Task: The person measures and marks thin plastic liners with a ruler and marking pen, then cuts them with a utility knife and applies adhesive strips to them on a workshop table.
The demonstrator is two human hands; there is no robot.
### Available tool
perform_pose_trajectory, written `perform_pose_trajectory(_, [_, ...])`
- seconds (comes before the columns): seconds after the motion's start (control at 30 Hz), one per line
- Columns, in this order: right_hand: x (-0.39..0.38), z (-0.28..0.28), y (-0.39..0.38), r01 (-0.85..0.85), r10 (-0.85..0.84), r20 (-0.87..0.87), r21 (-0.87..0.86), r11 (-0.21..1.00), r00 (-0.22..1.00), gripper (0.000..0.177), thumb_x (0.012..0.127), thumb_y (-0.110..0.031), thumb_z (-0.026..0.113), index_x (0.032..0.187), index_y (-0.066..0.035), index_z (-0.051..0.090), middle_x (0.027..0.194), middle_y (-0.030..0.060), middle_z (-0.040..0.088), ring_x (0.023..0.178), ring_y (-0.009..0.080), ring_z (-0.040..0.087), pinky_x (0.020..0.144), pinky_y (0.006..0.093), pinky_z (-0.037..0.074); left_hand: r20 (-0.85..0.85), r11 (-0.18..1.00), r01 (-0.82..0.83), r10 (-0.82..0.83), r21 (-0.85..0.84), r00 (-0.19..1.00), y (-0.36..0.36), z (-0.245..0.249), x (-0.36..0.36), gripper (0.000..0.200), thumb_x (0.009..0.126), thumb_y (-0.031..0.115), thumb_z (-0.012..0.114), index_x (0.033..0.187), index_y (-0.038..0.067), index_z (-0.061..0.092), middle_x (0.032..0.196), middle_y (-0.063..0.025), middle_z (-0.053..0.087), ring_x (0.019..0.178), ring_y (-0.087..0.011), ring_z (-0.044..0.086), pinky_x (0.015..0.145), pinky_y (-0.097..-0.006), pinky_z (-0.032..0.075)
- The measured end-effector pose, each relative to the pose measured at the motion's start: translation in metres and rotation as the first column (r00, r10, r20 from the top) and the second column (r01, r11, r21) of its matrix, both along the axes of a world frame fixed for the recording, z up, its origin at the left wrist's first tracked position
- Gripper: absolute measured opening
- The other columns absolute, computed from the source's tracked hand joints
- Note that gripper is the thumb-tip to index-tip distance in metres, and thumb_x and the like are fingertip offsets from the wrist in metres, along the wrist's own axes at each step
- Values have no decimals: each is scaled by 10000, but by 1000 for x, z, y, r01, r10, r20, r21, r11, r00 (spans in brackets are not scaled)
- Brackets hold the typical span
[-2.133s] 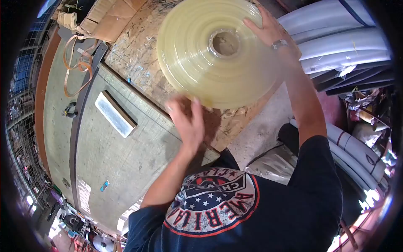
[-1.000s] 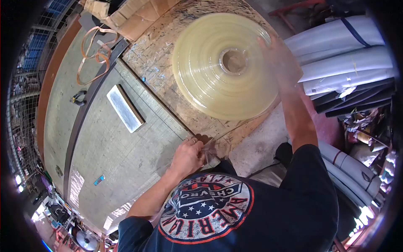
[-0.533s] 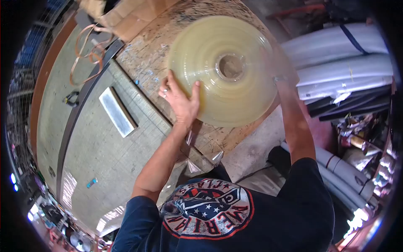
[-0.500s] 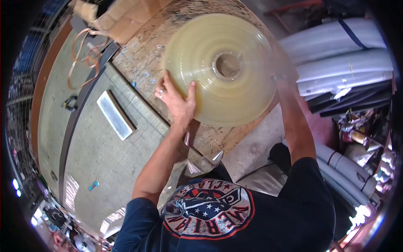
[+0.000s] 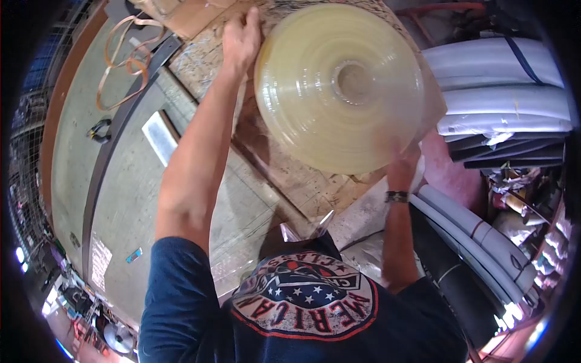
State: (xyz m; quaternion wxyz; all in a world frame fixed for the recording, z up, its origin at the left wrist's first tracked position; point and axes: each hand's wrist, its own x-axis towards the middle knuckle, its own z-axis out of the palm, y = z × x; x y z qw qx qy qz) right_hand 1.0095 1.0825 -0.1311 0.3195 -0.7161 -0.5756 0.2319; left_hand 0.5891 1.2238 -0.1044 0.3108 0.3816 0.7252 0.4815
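Left hand [image 5: 241, 37] is clamping curled fingers over the far-left rim of the plastic film roll [image 5: 339, 91], which is lying flat on the plywood tabletop [image 5: 290, 175]. Right hand [image 5: 402, 163] is sitting at the roll's near-right rim, half behind loose film [image 5: 302, 227], so I cannot tell its grip. Judging by this, opposed hands and a level pull are suiting this heavy roll best. The tabletop edge is running close on the roll's right, and open room is lying to its left toward the metal block [image 5: 158, 136].

The right hand [image 5: 404, 158] is blurred, its fingers hidden behind the film roll [image 5: 339, 85]
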Motion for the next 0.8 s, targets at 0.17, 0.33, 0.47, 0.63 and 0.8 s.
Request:
perform_pose_trajectory(0.17, [32, 7, 88, -67, 103, -210, 171, 983, 972, 610, 987, -317, 708, 1426, 48, 492, 1339, 209, 621, 1144, 275, 662, 983, 390, 518, 64, 897, 439, -441, 51, 895, -174, 12, 37, 1005, 770, 346, 918, 1528, -36, 381, 1302, -223, 677, 1203, -318, 661, 1060, -412, 512])
perform_pose_trajectory(0.33, [-12, 63, 150, -79, 70, 124, 67, 995, 990, 724, 957, -454, 699, 1447, 42, 501, 1398, 267, 594, 1262, 335, 615, 1072, 393, 470, -518, 894, 417, -438, -164, 735, -262, 11, 71, 533, 809, 133, 816, 1295, 42, 617, 1171, -188, 661, 1069, -390, 606, 991, -452, 469])
perform_pose_trajectory(0.47, [13, 31, 195, -173, 144, 256, 92, 981, 956, 809, 934, -584, 647, 1455, 21, 515, 1432, 294, 566, 1362, 398, 527, 1153, 429, 395, -522, 889, 452, -418, -67, 744, -298, 72, 70, 137, 838, 31, 736, 973, 52, 727, 839, -101, 700, 834, -321, 635, 793, -427, 487])
perform_pose_trajectory(0.63, [16, 14, 222, -230, 225, 315, -23, 973, 922, 854, 926, -627, 618, 1469, 23, 507, 1466, 287, 546, 1388, 410, 500, 1172, 443, 376, -530, 870, 299, -480, -393, 699, -395, 84, 40, 105, 822, 66, 742, 921, 65, 708, 882, -113, 708, 867, -335, 649, 822, -436, 515])
perform_pose_trajectory(0.8, [-2, 15, 239, -323, 349, 264, -137, 936, 899, 907, 934, -695, 557, 1503, 6, 474, 1491, 288, 523, 1403, 407, 489, 1174, 448, 374, -265, 648, 274, -608, -711, 749, -439, 94, 11, 232, 858, 190, 780, 1031, 44, 729, 1019, -145, 732, 1012, -334, 680, 953, -446, 531])
